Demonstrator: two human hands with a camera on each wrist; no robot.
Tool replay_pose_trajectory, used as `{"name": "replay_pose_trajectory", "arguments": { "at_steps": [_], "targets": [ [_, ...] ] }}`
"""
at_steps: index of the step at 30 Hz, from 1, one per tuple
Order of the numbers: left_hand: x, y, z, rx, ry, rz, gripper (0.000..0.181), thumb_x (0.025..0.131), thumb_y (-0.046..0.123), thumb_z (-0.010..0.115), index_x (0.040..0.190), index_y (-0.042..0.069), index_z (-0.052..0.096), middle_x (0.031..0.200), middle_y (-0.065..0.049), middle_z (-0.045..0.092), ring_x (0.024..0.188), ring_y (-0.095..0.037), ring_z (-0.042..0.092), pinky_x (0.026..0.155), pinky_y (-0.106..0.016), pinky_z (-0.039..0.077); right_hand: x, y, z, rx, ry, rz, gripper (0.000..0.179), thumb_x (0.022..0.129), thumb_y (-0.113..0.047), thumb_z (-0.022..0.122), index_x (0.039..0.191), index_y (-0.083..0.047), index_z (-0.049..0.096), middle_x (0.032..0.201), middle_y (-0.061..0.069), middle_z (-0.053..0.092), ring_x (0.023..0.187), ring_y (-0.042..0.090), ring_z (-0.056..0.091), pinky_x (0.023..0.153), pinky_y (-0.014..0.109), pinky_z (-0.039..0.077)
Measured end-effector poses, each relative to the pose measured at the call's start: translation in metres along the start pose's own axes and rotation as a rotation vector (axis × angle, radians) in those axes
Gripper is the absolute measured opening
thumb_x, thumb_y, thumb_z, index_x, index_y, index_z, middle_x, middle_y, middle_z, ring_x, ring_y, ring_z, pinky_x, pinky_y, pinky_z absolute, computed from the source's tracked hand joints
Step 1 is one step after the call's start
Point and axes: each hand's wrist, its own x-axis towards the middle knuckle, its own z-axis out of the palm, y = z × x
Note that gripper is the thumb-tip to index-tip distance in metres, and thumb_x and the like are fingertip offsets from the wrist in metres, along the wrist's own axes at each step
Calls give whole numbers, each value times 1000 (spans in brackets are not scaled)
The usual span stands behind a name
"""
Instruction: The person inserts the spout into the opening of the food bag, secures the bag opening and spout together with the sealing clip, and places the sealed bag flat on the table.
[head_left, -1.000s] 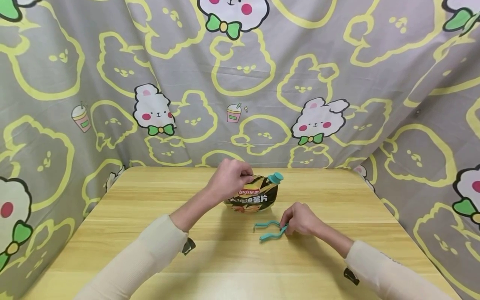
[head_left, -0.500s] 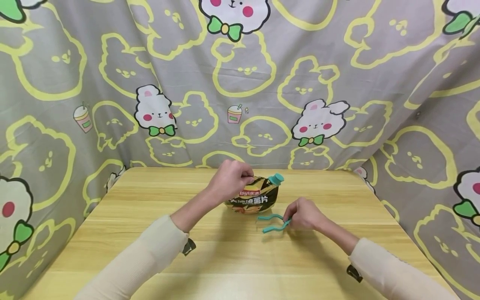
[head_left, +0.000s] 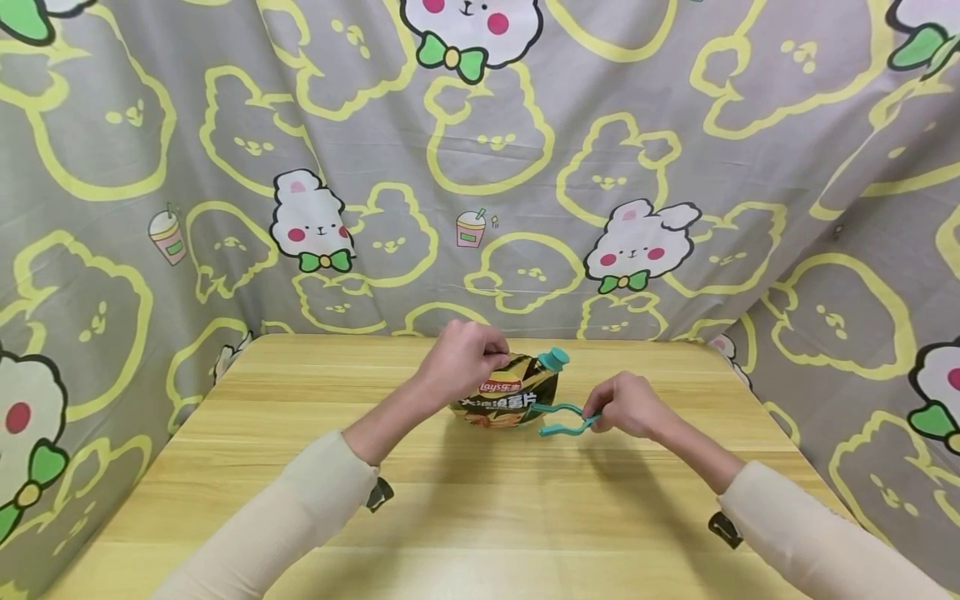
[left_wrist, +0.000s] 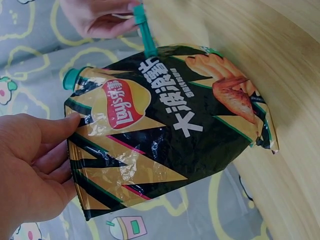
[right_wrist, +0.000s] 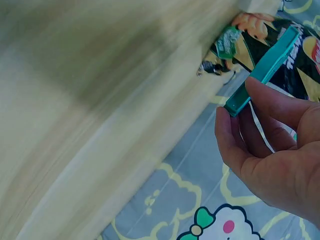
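Note:
My left hand [head_left: 459, 358] pinches the edge of a black and gold Lay's chip bag [head_left: 501, 412], thumb in front, as the left wrist view shows. A teal round cap-like piece [head_left: 553, 359] is attached at the bag's upper right corner. My right hand [head_left: 630, 406] pinches the joined end of a teal tong-shaped clip [head_left: 567, 432] between thumb and fingers. Its two wavy arms are spread and point left; the far arm overlaps the bag's lower right in the head view. In the left wrist view, the clip [left_wrist: 145, 32] reaches the bag's side edge.
The wooden table [head_left: 450, 517] spreads under both hands. A grey curtain [head_left: 525, 150] with yellow outlines and white cartoon animals hangs behind it and along both sides. Dark straps [head_left: 724, 529] sit under each sleeve [head_left: 795, 517].
My right hand has carried the teal clip away from me and slightly right, up to the bag's lower right side. My left hand and the bag have stayed nearly in place.

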Motion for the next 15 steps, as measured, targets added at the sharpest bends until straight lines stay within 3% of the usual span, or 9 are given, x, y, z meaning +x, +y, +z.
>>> {"name": "replay_pose_trajectory", "arguments": {
  "at_steps": [5, 15],
  "targets": [
    [0, 0, 0, 0, 4, 7, 6, 90, 8, 76, 85, 9, 80, 82, -3, 78, 69, -9, 69, 70, -26, 60, -1, -1, -12, -8, 5, 4, 11, 76, 1, 81, 78, -9, 78, 77, 4, 76, 73, 13, 65, 70, 31, 53],
    [1, 0, 0, -4, 3, 7, 6, 90, 8, 77, 85, 8, 80, 82, -3, 77, 70, -10, 71, 70, -26, 60, -1, -1, -37, -29, 32, 26, 6, 77, -7, 83, 82, -9, 79, 78, 0, 75, 77, 15, 63, 72, 31, 50]
  ]
}}
